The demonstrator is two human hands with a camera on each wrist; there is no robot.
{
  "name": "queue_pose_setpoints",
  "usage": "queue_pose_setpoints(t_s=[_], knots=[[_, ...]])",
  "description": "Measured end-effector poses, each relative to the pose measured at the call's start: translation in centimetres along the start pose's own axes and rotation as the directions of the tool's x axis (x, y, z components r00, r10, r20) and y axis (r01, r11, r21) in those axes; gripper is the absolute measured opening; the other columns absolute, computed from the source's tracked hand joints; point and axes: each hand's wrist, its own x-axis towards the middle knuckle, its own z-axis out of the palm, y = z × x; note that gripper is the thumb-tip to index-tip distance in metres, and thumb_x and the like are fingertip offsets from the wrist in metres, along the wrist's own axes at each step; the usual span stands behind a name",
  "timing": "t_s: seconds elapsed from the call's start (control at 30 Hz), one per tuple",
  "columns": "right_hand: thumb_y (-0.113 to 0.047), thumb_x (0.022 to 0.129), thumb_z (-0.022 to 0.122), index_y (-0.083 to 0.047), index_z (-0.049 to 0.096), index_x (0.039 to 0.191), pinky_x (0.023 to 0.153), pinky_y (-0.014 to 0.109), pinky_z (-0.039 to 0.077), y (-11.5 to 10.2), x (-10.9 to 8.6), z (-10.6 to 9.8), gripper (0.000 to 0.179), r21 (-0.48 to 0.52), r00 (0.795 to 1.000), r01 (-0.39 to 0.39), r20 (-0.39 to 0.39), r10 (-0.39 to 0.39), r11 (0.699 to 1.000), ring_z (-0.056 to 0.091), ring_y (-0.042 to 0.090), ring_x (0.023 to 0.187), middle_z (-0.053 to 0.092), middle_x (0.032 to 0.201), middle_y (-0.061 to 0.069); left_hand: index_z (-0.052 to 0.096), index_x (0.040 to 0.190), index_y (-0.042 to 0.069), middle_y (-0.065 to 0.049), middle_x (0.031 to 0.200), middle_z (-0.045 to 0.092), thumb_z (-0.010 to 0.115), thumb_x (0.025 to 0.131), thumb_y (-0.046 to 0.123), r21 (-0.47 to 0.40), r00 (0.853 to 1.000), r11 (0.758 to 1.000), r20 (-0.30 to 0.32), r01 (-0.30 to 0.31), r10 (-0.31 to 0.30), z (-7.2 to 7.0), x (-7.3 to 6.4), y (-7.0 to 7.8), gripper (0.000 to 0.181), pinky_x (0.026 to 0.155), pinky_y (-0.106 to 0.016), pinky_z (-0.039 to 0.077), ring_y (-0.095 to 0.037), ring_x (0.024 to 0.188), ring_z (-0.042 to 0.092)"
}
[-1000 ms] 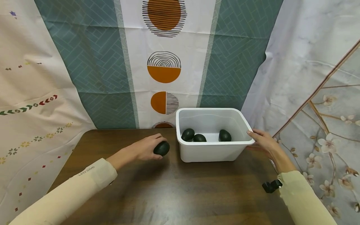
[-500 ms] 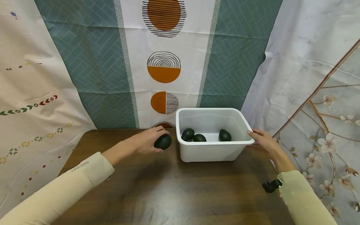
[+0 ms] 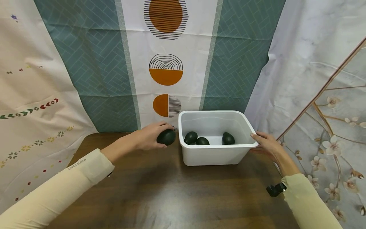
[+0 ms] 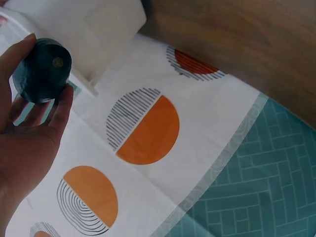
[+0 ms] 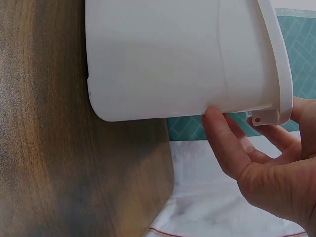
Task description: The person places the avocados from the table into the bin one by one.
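My left hand (image 3: pixel 148 137) holds a dark green avocado (image 3: pixel 166 137) above the table, just left of the white plastic bin (image 3: pixel 217 156). In the left wrist view, thumb and fingers curl round the avocado (image 4: pixel 47 69), and its pale stem spot shows. Inside the bin lie three more avocados: one (image 3: pixel 190 138) at the left, one (image 3: pixel 202 141) beside it, and another (image 3: pixel 228 138) farther right. At the bin's right end my right hand (image 3: pixel 267 144) grips the rim, thumb on top. The right wrist view shows fingertips against the bin's outer wall (image 5: pixel 158 69).
A brown wooden table (image 3: pixel 171 197) carries the bin near its back edge. Behind hangs a patterned cloth (image 3: pixel 168 41) in teal and white, with more curtains (image 3: pixel 323 95) at both sides. A small black device (image 3: pixel 275 190) sits at the right sleeve's cuff.
My left hand has lifted the avocado higher and slightly toward the bin. The right hand and the bin have stayed in place.
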Motion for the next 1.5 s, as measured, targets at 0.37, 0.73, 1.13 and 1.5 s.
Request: queue_pose_setpoints(t_s=[0.37,0.73,1.13,1.5], knots=[[-0.038,0.113,0.05,0.007,0.016,0.165,0.088,0.045,0.063,0.2,-0.1,-0.2,0.078,-0.003,1.0,0.007,-0.011,-0.007,1.0,0.071,0.012,0.096,0.031,0.158,0.04,0.058,0.145,0.009,-0.009,0.141,0.056,0.089,0.086,0.022,0.001,1.0,1.0,-0.018,-0.005,0.005,-1.3,0.9,0.6,0.068,0.101,-0.043,0.054,-0.028,0.119,0.059],[-0.038,0.113,0.05,0.009,0.015,0.165,0.088,0.044,0.063,0.4,-0.1,-0.4,0.078,0.011,1.0,0.017,-0.007,-0.017,1.0,0.07,0.011,0.095,0.031,0.157,0.04,0.059,0.145,0.012,-0.005,0.132,0.059,0.091,0.085,0.025,-0.107,0.99,0.994,-0.144,-0.022,0.006,-2.2,2.0,0.4,0.07,0.097,-0.044,0.055,-0.026,0.116,0.059],[-0.039,0.113,0.051,0.008,0.017,0.165,0.089,0.045,0.062,0.0,-0.2,0.1,0.078,0.008,1.0,0.007,-0.012,-0.007,1.0,0.071,0.012,0.095,0.034,0.156,0.04,0.059,0.143,0.013,-0.002,0.137,0.061,0.093,0.083,0.029,-0.295,0.946,0.953,-0.324,-0.071,-0.03,-1.1,3.5,0.4,0.07,0.1,-0.041,0.058,-0.023,0.118,0.063],[-0.041,0.112,0.051,0.006,0.015,0.166,0.093,0.05,0.06,-0.1,-0.2,0.0,0.08,-0.004,1.0,0.002,-0.01,-0.002,1.0,0.069,0.013,0.096,0.03,0.158,0.039,0.057,0.148,0.015,-0.001,0.14,0.061,0.093,0.084,0.032,-0.487,0.871,0.871,-0.454,-0.064,-0.19,0.9,5.7,0.1,0.075,0.102,-0.048,0.056,-0.028,0.117,0.066]])
